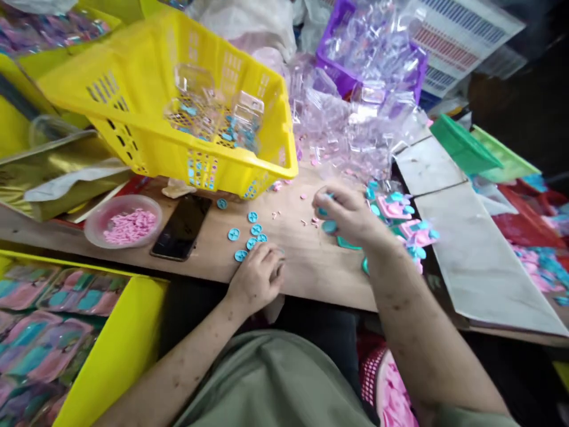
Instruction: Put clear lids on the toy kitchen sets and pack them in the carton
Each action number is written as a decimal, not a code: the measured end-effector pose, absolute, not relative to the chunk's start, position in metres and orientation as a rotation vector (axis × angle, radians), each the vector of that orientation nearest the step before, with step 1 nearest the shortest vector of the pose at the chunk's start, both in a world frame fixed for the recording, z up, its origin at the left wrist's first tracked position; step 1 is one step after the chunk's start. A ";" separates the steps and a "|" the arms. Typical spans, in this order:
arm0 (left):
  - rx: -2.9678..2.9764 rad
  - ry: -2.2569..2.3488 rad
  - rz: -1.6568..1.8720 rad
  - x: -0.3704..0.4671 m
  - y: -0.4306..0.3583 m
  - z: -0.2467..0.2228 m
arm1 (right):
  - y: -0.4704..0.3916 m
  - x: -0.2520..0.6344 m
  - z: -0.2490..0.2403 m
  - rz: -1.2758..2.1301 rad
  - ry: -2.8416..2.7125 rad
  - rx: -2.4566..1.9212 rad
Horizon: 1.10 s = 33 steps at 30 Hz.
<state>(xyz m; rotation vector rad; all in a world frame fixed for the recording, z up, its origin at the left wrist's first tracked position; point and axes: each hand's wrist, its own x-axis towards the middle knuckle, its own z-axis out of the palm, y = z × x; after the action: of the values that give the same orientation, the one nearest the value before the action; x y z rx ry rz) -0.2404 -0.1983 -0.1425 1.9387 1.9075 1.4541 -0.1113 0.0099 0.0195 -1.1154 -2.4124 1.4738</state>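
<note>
My right hand [351, 216] is raised over the right half of the wooden table, its fingers closed around a small blue piece [326, 204]. Just beneath it a blue disc [329, 226] shows, and I cannot tell if the hand holds that too. At the table's front edge, my left hand [258, 276] has its fingers curled and pressed together; what they hold, if anything, is hidden. Several small blue wheels [252, 217] lie right beyond its fingertips. To the right of my right hand sits a cluster of pink and blue toy pieces [395, 207].
A yellow basket [178, 139] holding clear plastic cases stands at the back left. Left of the wheels are a black phone [182, 228] and a bowl [92, 228] of pink pins. Clear plastic covers [351, 130] pile up behind, by a purple basket [326, 53].
</note>
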 end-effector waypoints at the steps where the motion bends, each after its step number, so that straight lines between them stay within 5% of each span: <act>1: 1.935 1.890 1.494 -0.242 -0.199 -0.142 | 0.005 -0.105 -0.005 1.486 -2.401 -1.165; 5: 1.916 1.870 1.532 -0.246 -0.203 -0.137 | -0.005 -0.099 -0.066 1.530 -2.363 -1.129; 16: 1.929 2.048 1.119 -0.270 -0.138 -0.103 | 0.018 -0.074 -0.111 1.947 -1.826 -0.627; 22: 2.036 2.042 0.579 -0.286 -0.093 -0.097 | 0.026 -0.073 -0.124 1.835 -1.878 -0.521; 29: 2.056 2.028 0.556 -0.299 -0.089 -0.098 | 0.029 -0.075 -0.129 1.759 -1.898 -0.590; 33: 2.160 2.000 0.512 -0.300 -0.081 -0.099 | 0.031 -0.077 -0.135 1.447 -2.015 -0.659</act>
<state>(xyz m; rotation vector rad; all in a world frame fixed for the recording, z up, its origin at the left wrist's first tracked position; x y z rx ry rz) -0.2996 -0.0806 -0.0994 2.1603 1.9997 0.5117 -0.0773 0.0306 -0.1351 -0.6590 -2.0155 1.4466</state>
